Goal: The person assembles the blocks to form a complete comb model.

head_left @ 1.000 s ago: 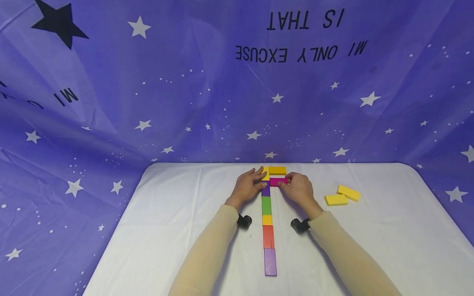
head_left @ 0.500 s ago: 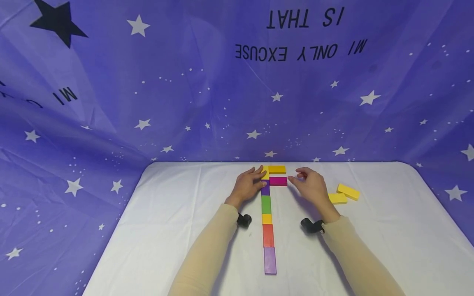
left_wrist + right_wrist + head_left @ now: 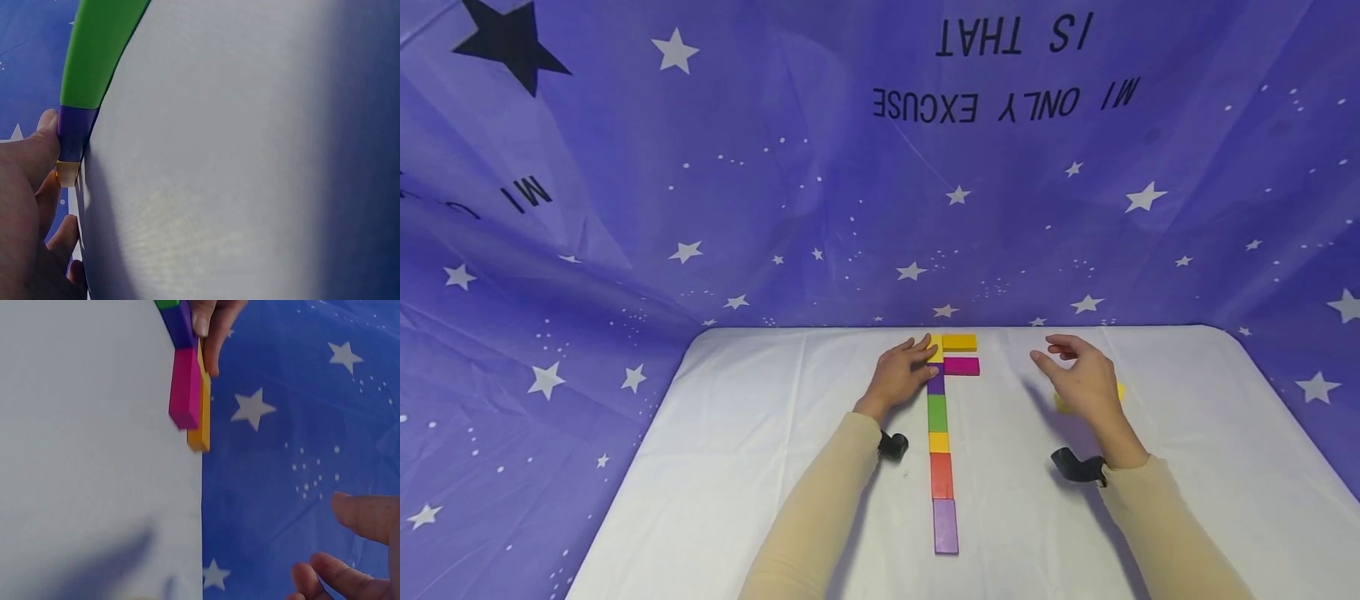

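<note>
A straight column of coloured blocks runs down the table: yellow (image 3: 936, 343), dark purple (image 3: 936, 383), green (image 3: 937, 413), small yellow-orange (image 3: 938, 442), red (image 3: 942, 476) and lavender (image 3: 945, 527). To the right of its far end lie an orange-yellow block (image 3: 959, 342) and a magenta block (image 3: 962, 367), parallel with a gap between them. My left hand (image 3: 897, 377) rests its fingers on the far yellow block, its thumb against the dark purple one. My right hand (image 3: 1084, 379) holds nothing; it hovers with parted fingers over two loose yellow blocks (image 3: 1062, 405), mostly hidden beneath it.
The white-covered table (image 3: 737, 500) ends just beyond the far blocks. A purple star-patterned cloth (image 3: 820, 208) hangs behind it and at the sides. Black wrist cameras (image 3: 1078, 467) sit under both wrists.
My right hand has let go of the magenta block and moved right, over the loose yellow blocks. The magenta block stays beside the column. My left hand keeps its place.
</note>
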`<state>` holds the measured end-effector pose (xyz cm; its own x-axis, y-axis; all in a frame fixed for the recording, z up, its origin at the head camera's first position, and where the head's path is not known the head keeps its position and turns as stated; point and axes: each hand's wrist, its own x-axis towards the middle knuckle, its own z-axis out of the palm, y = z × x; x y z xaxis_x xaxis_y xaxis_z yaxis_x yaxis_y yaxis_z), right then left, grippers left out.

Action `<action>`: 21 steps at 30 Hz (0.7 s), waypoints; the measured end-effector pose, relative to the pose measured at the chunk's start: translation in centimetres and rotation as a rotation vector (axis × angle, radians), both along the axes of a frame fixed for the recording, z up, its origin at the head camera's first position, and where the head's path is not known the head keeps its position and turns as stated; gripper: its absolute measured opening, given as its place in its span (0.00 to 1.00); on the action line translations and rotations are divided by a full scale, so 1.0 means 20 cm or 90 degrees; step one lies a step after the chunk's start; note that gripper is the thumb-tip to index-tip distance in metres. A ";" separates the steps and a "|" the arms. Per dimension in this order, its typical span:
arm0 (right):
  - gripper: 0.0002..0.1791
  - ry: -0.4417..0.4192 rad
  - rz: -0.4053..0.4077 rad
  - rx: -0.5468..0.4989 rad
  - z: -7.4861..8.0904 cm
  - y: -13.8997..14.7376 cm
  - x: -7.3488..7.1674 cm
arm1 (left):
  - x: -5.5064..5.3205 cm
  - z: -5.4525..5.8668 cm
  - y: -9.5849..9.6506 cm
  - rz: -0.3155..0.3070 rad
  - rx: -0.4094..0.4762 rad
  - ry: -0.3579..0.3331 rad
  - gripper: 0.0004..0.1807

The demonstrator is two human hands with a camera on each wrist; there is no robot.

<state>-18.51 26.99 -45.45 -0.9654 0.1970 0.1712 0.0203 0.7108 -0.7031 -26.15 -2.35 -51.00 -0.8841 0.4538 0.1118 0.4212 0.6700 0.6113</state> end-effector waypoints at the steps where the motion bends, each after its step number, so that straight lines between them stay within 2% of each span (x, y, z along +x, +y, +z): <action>1: 0.29 0.002 -0.004 0.002 0.00 0.02 0.01 | 0.00 0.00 0.00 -0.001 -0.001 0.000 0.25; 9: 0.28 -0.007 -0.036 0.012 -0.02 0.16 0.06 | 0.00 0.00 0.00 -0.003 -0.007 0.001 0.25; 16: 0.28 -0.013 -0.053 0.038 -0.05 0.26 0.08 | 0.00 0.00 0.00 -0.004 -0.015 0.018 0.25; 21: 0.28 -0.025 -0.064 0.043 -0.08 0.35 0.09 | 0.00 0.00 0.00 -0.003 -0.014 0.014 0.25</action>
<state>-16.62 33.96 -47.01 -0.9475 0.2825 0.1498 0.1208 0.7499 -0.6504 -26.24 -2.34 -51.07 -0.8793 0.4608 0.1205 0.4375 0.6813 0.5869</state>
